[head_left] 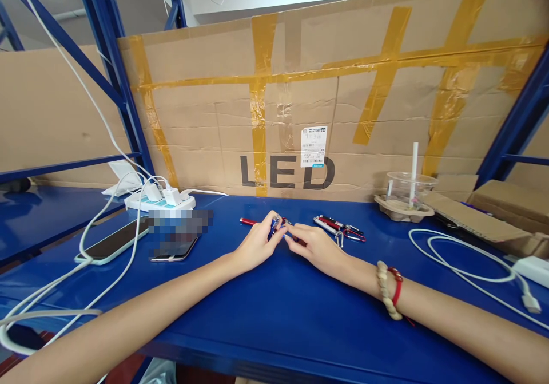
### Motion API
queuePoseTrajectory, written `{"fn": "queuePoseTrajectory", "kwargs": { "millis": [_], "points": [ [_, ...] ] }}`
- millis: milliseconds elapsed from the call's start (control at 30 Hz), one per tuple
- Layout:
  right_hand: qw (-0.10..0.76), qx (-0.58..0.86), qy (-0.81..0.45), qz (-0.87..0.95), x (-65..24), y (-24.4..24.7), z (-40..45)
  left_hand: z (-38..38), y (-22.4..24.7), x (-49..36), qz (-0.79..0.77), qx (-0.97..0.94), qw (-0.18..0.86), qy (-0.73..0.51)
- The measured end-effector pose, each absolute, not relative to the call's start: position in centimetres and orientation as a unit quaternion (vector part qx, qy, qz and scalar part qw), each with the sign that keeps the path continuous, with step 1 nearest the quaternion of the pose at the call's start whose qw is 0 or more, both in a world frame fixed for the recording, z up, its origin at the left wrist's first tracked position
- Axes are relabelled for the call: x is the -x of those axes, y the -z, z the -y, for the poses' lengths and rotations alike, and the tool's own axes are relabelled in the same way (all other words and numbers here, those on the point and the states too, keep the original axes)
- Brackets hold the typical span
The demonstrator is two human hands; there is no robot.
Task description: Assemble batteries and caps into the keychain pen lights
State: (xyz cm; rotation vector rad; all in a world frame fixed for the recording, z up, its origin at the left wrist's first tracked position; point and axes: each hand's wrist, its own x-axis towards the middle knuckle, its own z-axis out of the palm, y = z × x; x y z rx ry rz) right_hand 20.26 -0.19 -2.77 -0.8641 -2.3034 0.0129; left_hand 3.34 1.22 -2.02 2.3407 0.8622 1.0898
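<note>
My left hand point(259, 240) and my right hand point(316, 248) meet over the middle of the blue shelf, fingers closed in a pinch. Between the fingertips shows a small metal clip point(278, 220); a bit of red shows under my right fingers, and the rest is hidden. A slim red stick point(247, 221) pokes out on the far side of my left hand, its other end covered. Just beyond my right hand lie several slim red and silver tubes point(329, 224) with carabiner clips point(354, 235). On my right wrist are a beige band and a red bracelet.
Left stand a white power strip point(184, 204) with plugged chargers, a phone point(115, 240), a second dark device point(175, 250) and trailing white cables. Right are a plastic cup with straw point(414, 186) in a carton holder, a notebook point(476, 218) and a coiled white cable point(454, 266). Cardboard point(206, 126) walls the back.
</note>
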Motion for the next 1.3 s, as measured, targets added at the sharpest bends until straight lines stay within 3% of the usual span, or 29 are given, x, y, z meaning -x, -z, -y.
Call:
{"fn": "queuePoseTrajectory", "kwargs": {
  "millis": [533, 1300],
  "points": [
    [0.406, 0.358, -0.024, 0.84, -20.59, 2.13, 0.07, -1.25, 1.72, -3.71, -0.301, -0.798, 0.274, -0.445],
    [0.406, 0.354, -0.047, 0.841, -20.23, 1.97, 0.41, -1.04, 1.79, -4.16, -0.303, -0.728, 0.428, -0.441]
  ]
}}
